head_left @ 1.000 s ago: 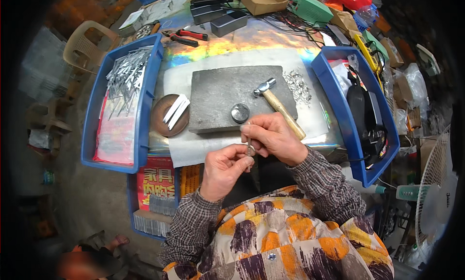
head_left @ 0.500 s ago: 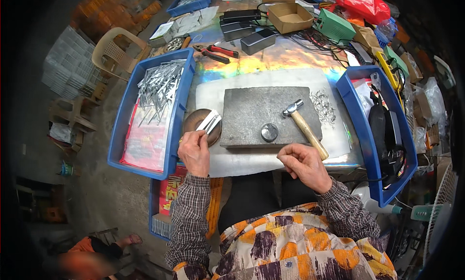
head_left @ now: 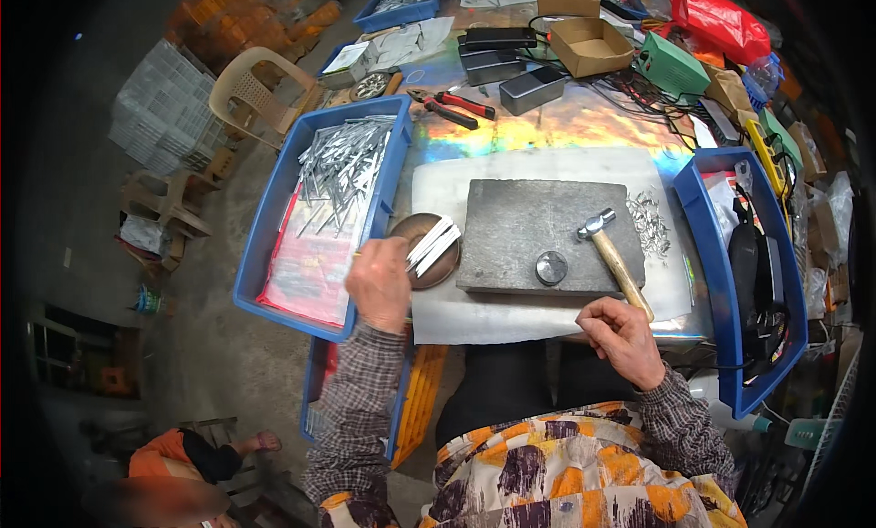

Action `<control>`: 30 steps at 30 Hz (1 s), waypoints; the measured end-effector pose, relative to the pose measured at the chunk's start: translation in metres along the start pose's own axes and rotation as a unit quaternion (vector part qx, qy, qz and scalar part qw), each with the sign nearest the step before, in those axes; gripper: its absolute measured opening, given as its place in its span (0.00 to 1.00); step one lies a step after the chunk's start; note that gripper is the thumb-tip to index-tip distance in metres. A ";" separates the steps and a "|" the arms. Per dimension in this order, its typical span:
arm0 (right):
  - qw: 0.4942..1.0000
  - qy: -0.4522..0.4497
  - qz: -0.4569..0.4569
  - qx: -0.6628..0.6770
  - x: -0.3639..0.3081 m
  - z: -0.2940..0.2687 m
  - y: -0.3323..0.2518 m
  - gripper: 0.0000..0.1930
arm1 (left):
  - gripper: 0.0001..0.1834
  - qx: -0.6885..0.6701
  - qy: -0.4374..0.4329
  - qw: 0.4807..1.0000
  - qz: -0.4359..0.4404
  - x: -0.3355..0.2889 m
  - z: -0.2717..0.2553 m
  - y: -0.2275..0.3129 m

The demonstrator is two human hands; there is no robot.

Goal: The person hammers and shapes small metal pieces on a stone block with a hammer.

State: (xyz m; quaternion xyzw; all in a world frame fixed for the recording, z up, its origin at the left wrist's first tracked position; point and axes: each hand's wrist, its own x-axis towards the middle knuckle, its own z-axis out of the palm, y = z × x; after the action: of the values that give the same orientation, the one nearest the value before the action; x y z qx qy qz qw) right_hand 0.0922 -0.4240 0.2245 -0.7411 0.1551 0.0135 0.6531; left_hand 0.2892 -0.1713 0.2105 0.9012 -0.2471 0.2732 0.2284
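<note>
My left hand point(head_left: 379, 286) is between the blue tray of thin metal strips point(head_left: 345, 163) and a round brown dish point(head_left: 408, 229). Its fingers are curled and blurred, so whether anything is in them does not show. Several pale flat strips point(head_left: 433, 245) lie across the dish, just right of that hand. My right hand point(head_left: 620, 341) hovers at the near edge of the table, thumb and fingertips pressed together; what they hold, if anything, is hidden. Beside it is the wooden handle of a hammer point(head_left: 620, 265), resting on a grey metal block point(head_left: 538, 213). A small round dark metal piece point(head_left: 551, 268) also sits on the block.
Small metal bits point(head_left: 648, 225) lie right of the block on white paper point(head_left: 438, 320). A blue tray point(head_left: 725, 386) with black items stands at the right. Red-handled pliers point(head_left: 452, 106), dark boxes point(head_left: 531, 90), and an open carton point(head_left: 591, 49) are farther back. A person point(head_left: 173, 460) is at lower left.
My left hand has moved away from the strips in the dish, leftward toward the blue tray. The whole view has shifted, and my right hand keeps its closed pose near the hammer handle.
</note>
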 end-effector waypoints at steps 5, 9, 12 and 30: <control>1.000 0.007 0.009 0.004 0.001 -0.003 -0.003 0.06 | 0.04 0.123 -0.038 0.990 -0.056 0.039 -0.021 -0.066; 1.000 -0.006 -0.015 -0.027 0.000 -0.001 -0.008 0.06 | 0.04 0.151 -0.100 0.967 -0.179 0.055 -0.015 -0.111; 0.998 -0.001 -0.032 -0.057 -0.002 -0.002 -0.014 0.06 | 0.04 0.156 -0.121 0.959 -0.204 0.063 0.004 -0.127; 0.880 0.295 -0.182 -0.325 0.016 -0.088 0.005 0.03 | 0.08 0.177 -0.086 0.976 -0.098 0.054 0.059 -0.215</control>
State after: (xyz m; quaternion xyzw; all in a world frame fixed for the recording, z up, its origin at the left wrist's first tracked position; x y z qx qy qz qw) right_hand 0.0903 -0.5140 0.2292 -0.8966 0.1903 -0.2750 0.2904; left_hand 0.4730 -0.0543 0.1399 0.9671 -0.1243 0.2108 0.0687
